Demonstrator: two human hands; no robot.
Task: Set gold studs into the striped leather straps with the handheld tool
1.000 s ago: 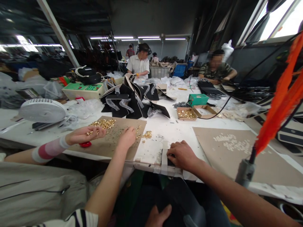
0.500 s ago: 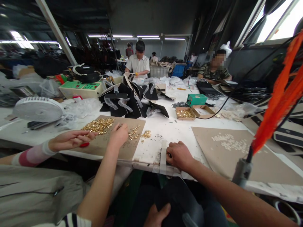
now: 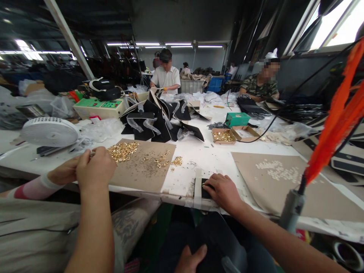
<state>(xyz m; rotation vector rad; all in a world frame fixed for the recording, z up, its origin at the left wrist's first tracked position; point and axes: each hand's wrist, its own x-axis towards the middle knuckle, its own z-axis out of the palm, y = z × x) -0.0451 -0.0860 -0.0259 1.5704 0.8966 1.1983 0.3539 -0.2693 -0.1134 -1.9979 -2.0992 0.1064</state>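
Observation:
My right hand (image 3: 224, 192) is at the table's front edge, fingertips closed around a small gold-coloured piece (image 3: 204, 185). That piece rests on a small black pad (image 3: 205, 192) beside a strip of clear tape (image 3: 198, 189). Low in the picture, my left hand (image 3: 190, 259) grips the edge of a dark, flat black panel (image 3: 220, 237) over my lap; the lower part of the hand is out of the picture. A clear plastic-wrapped bit (image 3: 229, 263) shows at the panel's lower end.
Left of me, a co-worker's hands (image 3: 91, 170) meet beside gold hardware (image 3: 123, 151) on brown card (image 3: 142, 178). Small white pieces (image 3: 278, 170) lie on card at right. Behind are black panels (image 3: 153, 119) and a box of gold parts (image 3: 223, 135). Orange strands (image 3: 327, 125) hang at right.
My right hand has shifted slightly right and down, uncovering more of the black pad and the gold piece. The co-worker's right hand has moved left to meet the other hand.

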